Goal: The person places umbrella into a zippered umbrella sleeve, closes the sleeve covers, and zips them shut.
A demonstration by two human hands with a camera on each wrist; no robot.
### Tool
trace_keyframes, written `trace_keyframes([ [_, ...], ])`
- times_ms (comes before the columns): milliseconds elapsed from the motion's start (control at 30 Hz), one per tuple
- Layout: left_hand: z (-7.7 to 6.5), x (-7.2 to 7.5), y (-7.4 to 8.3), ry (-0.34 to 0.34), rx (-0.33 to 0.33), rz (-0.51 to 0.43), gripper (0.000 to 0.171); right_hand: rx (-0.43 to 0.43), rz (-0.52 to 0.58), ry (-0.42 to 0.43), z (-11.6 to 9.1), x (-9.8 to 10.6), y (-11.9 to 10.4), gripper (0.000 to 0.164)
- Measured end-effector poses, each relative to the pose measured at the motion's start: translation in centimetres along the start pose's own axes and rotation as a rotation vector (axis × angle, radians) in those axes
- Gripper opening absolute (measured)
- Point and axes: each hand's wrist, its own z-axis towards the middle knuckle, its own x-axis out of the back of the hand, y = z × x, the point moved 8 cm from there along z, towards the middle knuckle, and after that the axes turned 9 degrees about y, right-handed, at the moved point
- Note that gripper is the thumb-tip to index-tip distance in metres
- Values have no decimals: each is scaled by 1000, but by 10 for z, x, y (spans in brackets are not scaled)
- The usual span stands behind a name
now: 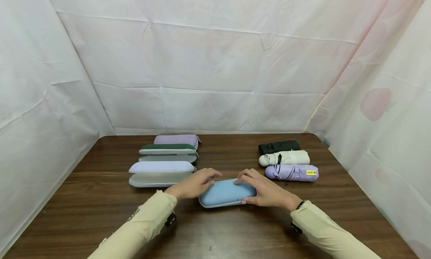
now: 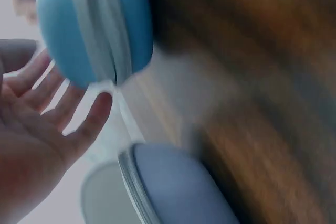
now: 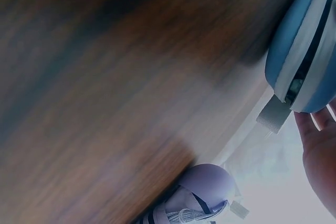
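Observation:
A light blue zip-up hard case (image 1: pixel 227 193) lies on the table in front of me. My right hand (image 1: pixel 266 190) holds its right end, thumb at the front edge and fingers over the top. At that end, the right wrist view shows the case's zipper (image 3: pixel 299 77) slightly parted, with a grey tab hanging from it. My left hand (image 1: pixel 193 184) is at the left end, fingers relaxed and reaching along its back side. Seen from the left wrist, that palm (image 2: pixel 31 129) faces the case with fingers spread.
To the left, a lavender case (image 1: pixel 161 166) and a dark green case (image 1: pixel 168 147) lie unzipped with lids raised; behind them is a purple case (image 1: pixel 176 139). On the right lie three folded umbrellas: black (image 1: pixel 279 147), pale white (image 1: pixel 289 158) and lavender (image 1: pixel 291 172). White sheeting surrounds the table.

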Motion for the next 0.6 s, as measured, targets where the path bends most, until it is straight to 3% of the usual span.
trace_keyframes([
  [167, 4, 5, -9, -84, -10, 16, 50, -10, -6, -9, -1, 0, 1, 49],
  [333, 5, 1, -14, -163, 11, 70, 55, -21, -5, -19, -1, -1, 1, 48],
  [467, 6, 0, -14, -173, 14, 107, 54, -18, -11, -19, -1, -1, 1, 48],
  [600, 7, -1, -13, -166, -28, 196, 46, -18, -16, -19, -1, -1, 1, 48],
])
